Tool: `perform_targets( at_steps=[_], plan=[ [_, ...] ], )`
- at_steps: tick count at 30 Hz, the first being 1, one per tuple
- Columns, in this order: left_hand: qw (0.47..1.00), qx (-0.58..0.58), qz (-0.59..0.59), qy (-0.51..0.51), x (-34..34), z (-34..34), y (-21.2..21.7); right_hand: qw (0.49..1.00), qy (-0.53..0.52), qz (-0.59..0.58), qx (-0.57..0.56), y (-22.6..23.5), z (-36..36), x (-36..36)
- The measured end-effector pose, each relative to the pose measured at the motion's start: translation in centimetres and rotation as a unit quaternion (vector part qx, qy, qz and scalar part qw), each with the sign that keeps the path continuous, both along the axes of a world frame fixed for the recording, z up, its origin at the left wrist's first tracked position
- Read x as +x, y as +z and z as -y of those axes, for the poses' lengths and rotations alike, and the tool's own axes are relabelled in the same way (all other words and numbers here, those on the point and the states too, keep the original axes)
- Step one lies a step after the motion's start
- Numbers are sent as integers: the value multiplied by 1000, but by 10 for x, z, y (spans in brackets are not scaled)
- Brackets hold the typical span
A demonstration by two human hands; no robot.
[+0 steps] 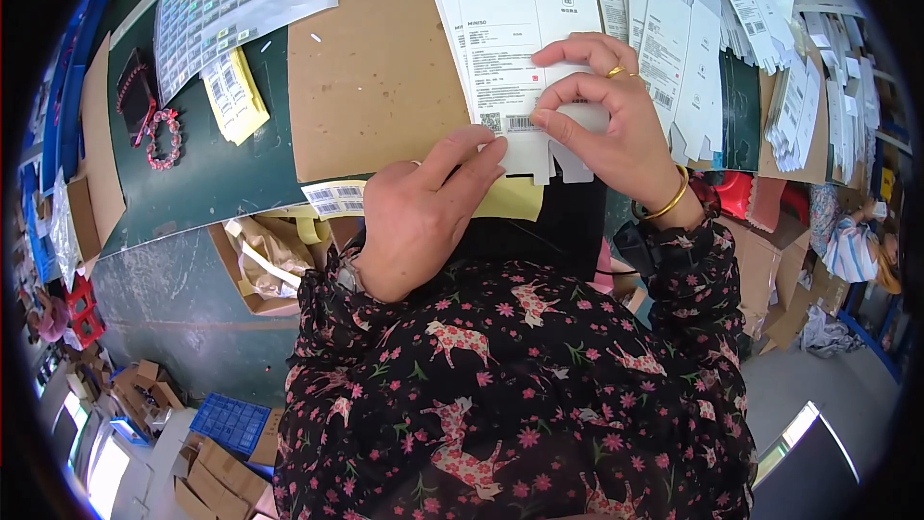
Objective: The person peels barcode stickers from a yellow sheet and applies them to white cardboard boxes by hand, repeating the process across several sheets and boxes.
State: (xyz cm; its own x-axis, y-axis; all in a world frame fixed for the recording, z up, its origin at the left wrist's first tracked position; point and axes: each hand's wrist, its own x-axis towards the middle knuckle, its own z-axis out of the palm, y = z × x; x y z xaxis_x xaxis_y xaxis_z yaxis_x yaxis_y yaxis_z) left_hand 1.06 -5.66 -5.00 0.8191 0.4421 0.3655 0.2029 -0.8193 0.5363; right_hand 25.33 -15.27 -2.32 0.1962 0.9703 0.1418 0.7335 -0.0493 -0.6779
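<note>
A flat, unfolded white carton (500, 48) lies on top of a fanned stack of similar cartons, with small print on its face. My right hand (606, 120) curves over it, thumb and index finger pinched at the end of a small barcode label (520, 122) near the carton's lower edge. My left hand (419, 217) is closed, its fingertips pressed together at the carton's lower left corner; whatever they hold is hidden. Under that hand runs a yellow-backed sheet of barcode labels (332, 197), showing on both sides of it.
Brown cardboard (366, 77) covers part of the green table (221, 188). To the left lie a sheet of shiny stickers (241, 0), yellow label sheets (234, 101), a dark phone-like object (135, 96) and a beaded bracelet (164, 140). More cartons (664, 58) are stacked rightward.
</note>
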Motion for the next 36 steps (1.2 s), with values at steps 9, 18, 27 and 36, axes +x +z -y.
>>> perform_targets(
  at_steps=[9,18,27,36],
  plan=[
    [1000,3,-4,-3,0,-1,3,1000,-5,3,4,0,0,-1],
    [1000,7,-6,-5,1,-1,3,1000,-6,4,10,-3,0,-1],
    [1000,18,-13,-2,2,0,4,1000,-13,5,13,-4,0,-2],
    [999,27,-18,-3,2,-1,4,1000,-11,11,24,-4,0,-2]
  ],
)
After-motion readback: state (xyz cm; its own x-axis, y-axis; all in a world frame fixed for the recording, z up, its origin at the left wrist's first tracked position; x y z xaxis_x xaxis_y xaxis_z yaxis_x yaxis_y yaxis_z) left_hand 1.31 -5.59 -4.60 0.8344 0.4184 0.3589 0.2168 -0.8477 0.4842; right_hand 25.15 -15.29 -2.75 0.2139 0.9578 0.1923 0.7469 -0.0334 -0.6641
